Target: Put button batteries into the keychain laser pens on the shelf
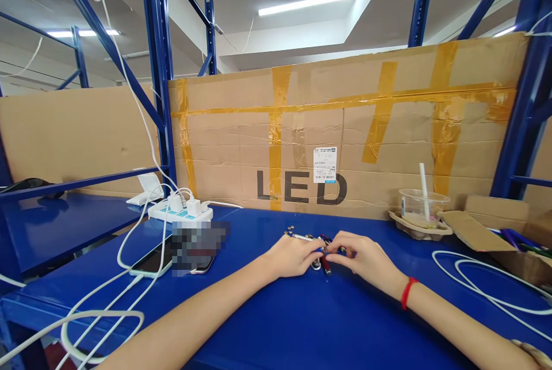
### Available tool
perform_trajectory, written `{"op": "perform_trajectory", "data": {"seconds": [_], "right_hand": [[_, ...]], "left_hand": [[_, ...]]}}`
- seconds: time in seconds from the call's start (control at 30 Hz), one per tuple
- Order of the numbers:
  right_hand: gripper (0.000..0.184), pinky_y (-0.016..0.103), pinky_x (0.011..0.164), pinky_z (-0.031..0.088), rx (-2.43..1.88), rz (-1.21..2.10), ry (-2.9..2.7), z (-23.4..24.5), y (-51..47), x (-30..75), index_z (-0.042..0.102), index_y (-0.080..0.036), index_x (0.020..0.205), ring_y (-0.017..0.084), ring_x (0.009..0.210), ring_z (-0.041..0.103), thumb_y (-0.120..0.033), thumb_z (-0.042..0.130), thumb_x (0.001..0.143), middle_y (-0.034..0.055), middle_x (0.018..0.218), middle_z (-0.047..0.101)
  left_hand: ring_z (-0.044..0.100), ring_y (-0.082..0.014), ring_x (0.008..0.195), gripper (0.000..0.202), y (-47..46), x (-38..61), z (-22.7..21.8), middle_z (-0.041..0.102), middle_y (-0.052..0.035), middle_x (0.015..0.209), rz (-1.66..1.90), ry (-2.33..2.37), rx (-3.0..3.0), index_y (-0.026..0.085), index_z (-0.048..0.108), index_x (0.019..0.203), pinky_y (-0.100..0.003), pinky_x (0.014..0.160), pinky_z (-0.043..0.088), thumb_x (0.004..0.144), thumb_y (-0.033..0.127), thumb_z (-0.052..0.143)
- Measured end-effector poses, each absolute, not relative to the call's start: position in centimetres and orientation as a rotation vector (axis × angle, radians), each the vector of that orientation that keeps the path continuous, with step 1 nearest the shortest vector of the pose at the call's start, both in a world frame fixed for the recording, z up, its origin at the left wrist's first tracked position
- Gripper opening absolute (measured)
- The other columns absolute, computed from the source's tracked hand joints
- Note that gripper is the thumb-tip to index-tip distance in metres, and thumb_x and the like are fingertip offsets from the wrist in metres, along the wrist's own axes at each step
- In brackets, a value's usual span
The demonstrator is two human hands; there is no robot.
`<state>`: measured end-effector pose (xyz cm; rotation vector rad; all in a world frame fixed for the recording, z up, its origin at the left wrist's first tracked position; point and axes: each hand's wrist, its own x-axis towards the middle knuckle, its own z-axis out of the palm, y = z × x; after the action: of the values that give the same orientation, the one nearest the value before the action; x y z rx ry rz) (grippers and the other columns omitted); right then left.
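Note:
In the middle of the blue table, my left hand (293,256) is closed around a slender, silver-and-blue, pen-like thing (302,237). Facing it, my right hand (361,255) has thumb and fingers pinched together at the thing's blue end, where the fingertips of both hands meet. What exactly lies between the right fingertips is too small to tell. Under and beside the fingers lie a dark red slim piece (326,266), a silvery ring-like piece (316,264) and dark bits, partly hidden. Several small brownish pieces (289,231) rest just beyond my left hand.
To the left are a white power strip (181,212) with plugs, looping white cables (125,269) and a phone (150,258) beside a blurred patch. At right stand a plastic cup (425,206) with a straw, an open cardboard box (517,263) and coiled white cable (478,292). Cardboard (241,145) walls the back.

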<state>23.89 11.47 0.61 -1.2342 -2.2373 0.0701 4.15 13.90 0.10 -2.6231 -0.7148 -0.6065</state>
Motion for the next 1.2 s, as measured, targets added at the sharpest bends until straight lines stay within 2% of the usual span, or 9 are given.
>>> {"op": "perform_trajectory", "data": {"seconds": [0.13, 0.3, 0.5, 0.9, 1.03, 1.2], "right_hand": [[0.027, 0.021, 0.05, 0.037, -1.151, 0.073, -2.125, 0.36, 11.87, 24.25, 0.065, -0.026, 0.089, 0.007, 0.05, 0.045, -0.046, 0.053, 0.075, 0.0, 0.082, 0.057], [0.025, 0.02, 0.047, 0.037, -1.1, 0.116, -2.16, 0.31, 11.78, 24.17, 0.068, -0.025, 0.079, 0.004, 0.045, 0.044, -0.043, 0.05, 0.078, 0.0004, 0.086, 0.058], [0.021, 0.02, 0.047, 0.036, -1.115, 0.007, -2.127, 0.32, 11.57, 24.05, 0.067, -0.026, 0.083, 0.005, 0.047, 0.044, -0.041, 0.055, 0.075, 0.0005, 0.084, 0.058], [0.025, 0.021, 0.041, 0.037, -0.989, 0.367, -2.074, -0.1, 12.19, 24.28, 0.066, -0.017, 0.073, 0.003, 0.039, 0.044, -0.041, 0.055, 0.075, 0.0034, 0.084, 0.056], [0.025, 0.02, 0.041, 0.037, -0.988, 0.362, -2.075, -0.18, 12.16, 24.23, 0.065, -0.016, 0.072, 0.003, 0.04, 0.043, -0.041, 0.059, 0.071, 0.0039, 0.082, 0.056], [0.025, 0.02, 0.041, 0.037, -1.007, 0.311, -2.113, 0.06, 12.12, 24.19, 0.065, -0.016, 0.073, 0.002, 0.04, 0.041, -0.04, 0.059, 0.071, 0.0041, 0.083, 0.056]], "left_hand": [[0.06, -0.0137, 0.078, 0.026, 13.95, 4.08, 0.04, 0.062, 0.004, 0.092, -0.636, -0.887, -2.638, 0.024, 0.043, 0.108, -0.022, 0.058, 0.04, 0.09, 0.032, 0.027], [0.06, -0.0141, 0.074, 0.026, 13.91, 4.13, 0.11, 0.062, 0.0006, 0.089, -0.539, -0.729, -2.606, 0.02, 0.045, 0.106, -0.021, 0.054, 0.038, 0.09, 0.03, 0.027], [0.059, -0.0138, 0.071, 0.027, 13.91, 4.1, 0.07, 0.062, 0.0006, 0.089, -0.535, -0.713, -2.584, 0.019, 0.043, 0.107, -0.022, 0.051, 0.037, 0.091, 0.03, 0.025], [0.059, -0.013, 0.081, 0.026, 14.05, 4.13, 0.07, 0.06, 0.003, 0.101, -0.525, -0.685, -2.643, 0.024, 0.042, 0.112, -0.021, 0.059, 0.042, 0.09, 0.026, 0.027], [0.06, -0.0136, 0.077, 0.027, 13.94, 4.13, 0.14, 0.06, 0.0016, 0.099, -0.488, -0.691, -2.64, 0.022, 0.042, 0.113, -0.022, 0.056, 0.042, 0.09, 0.026, 0.028], [0.059, -0.0141, 0.082, 0.029, 13.93, 4.14, 0.24, 0.059, 0.0004, 0.102, -0.482, -0.682, -2.654, 0.022, 0.041, 0.115, -0.022, 0.06, 0.043, 0.09, 0.027, 0.026]]}}
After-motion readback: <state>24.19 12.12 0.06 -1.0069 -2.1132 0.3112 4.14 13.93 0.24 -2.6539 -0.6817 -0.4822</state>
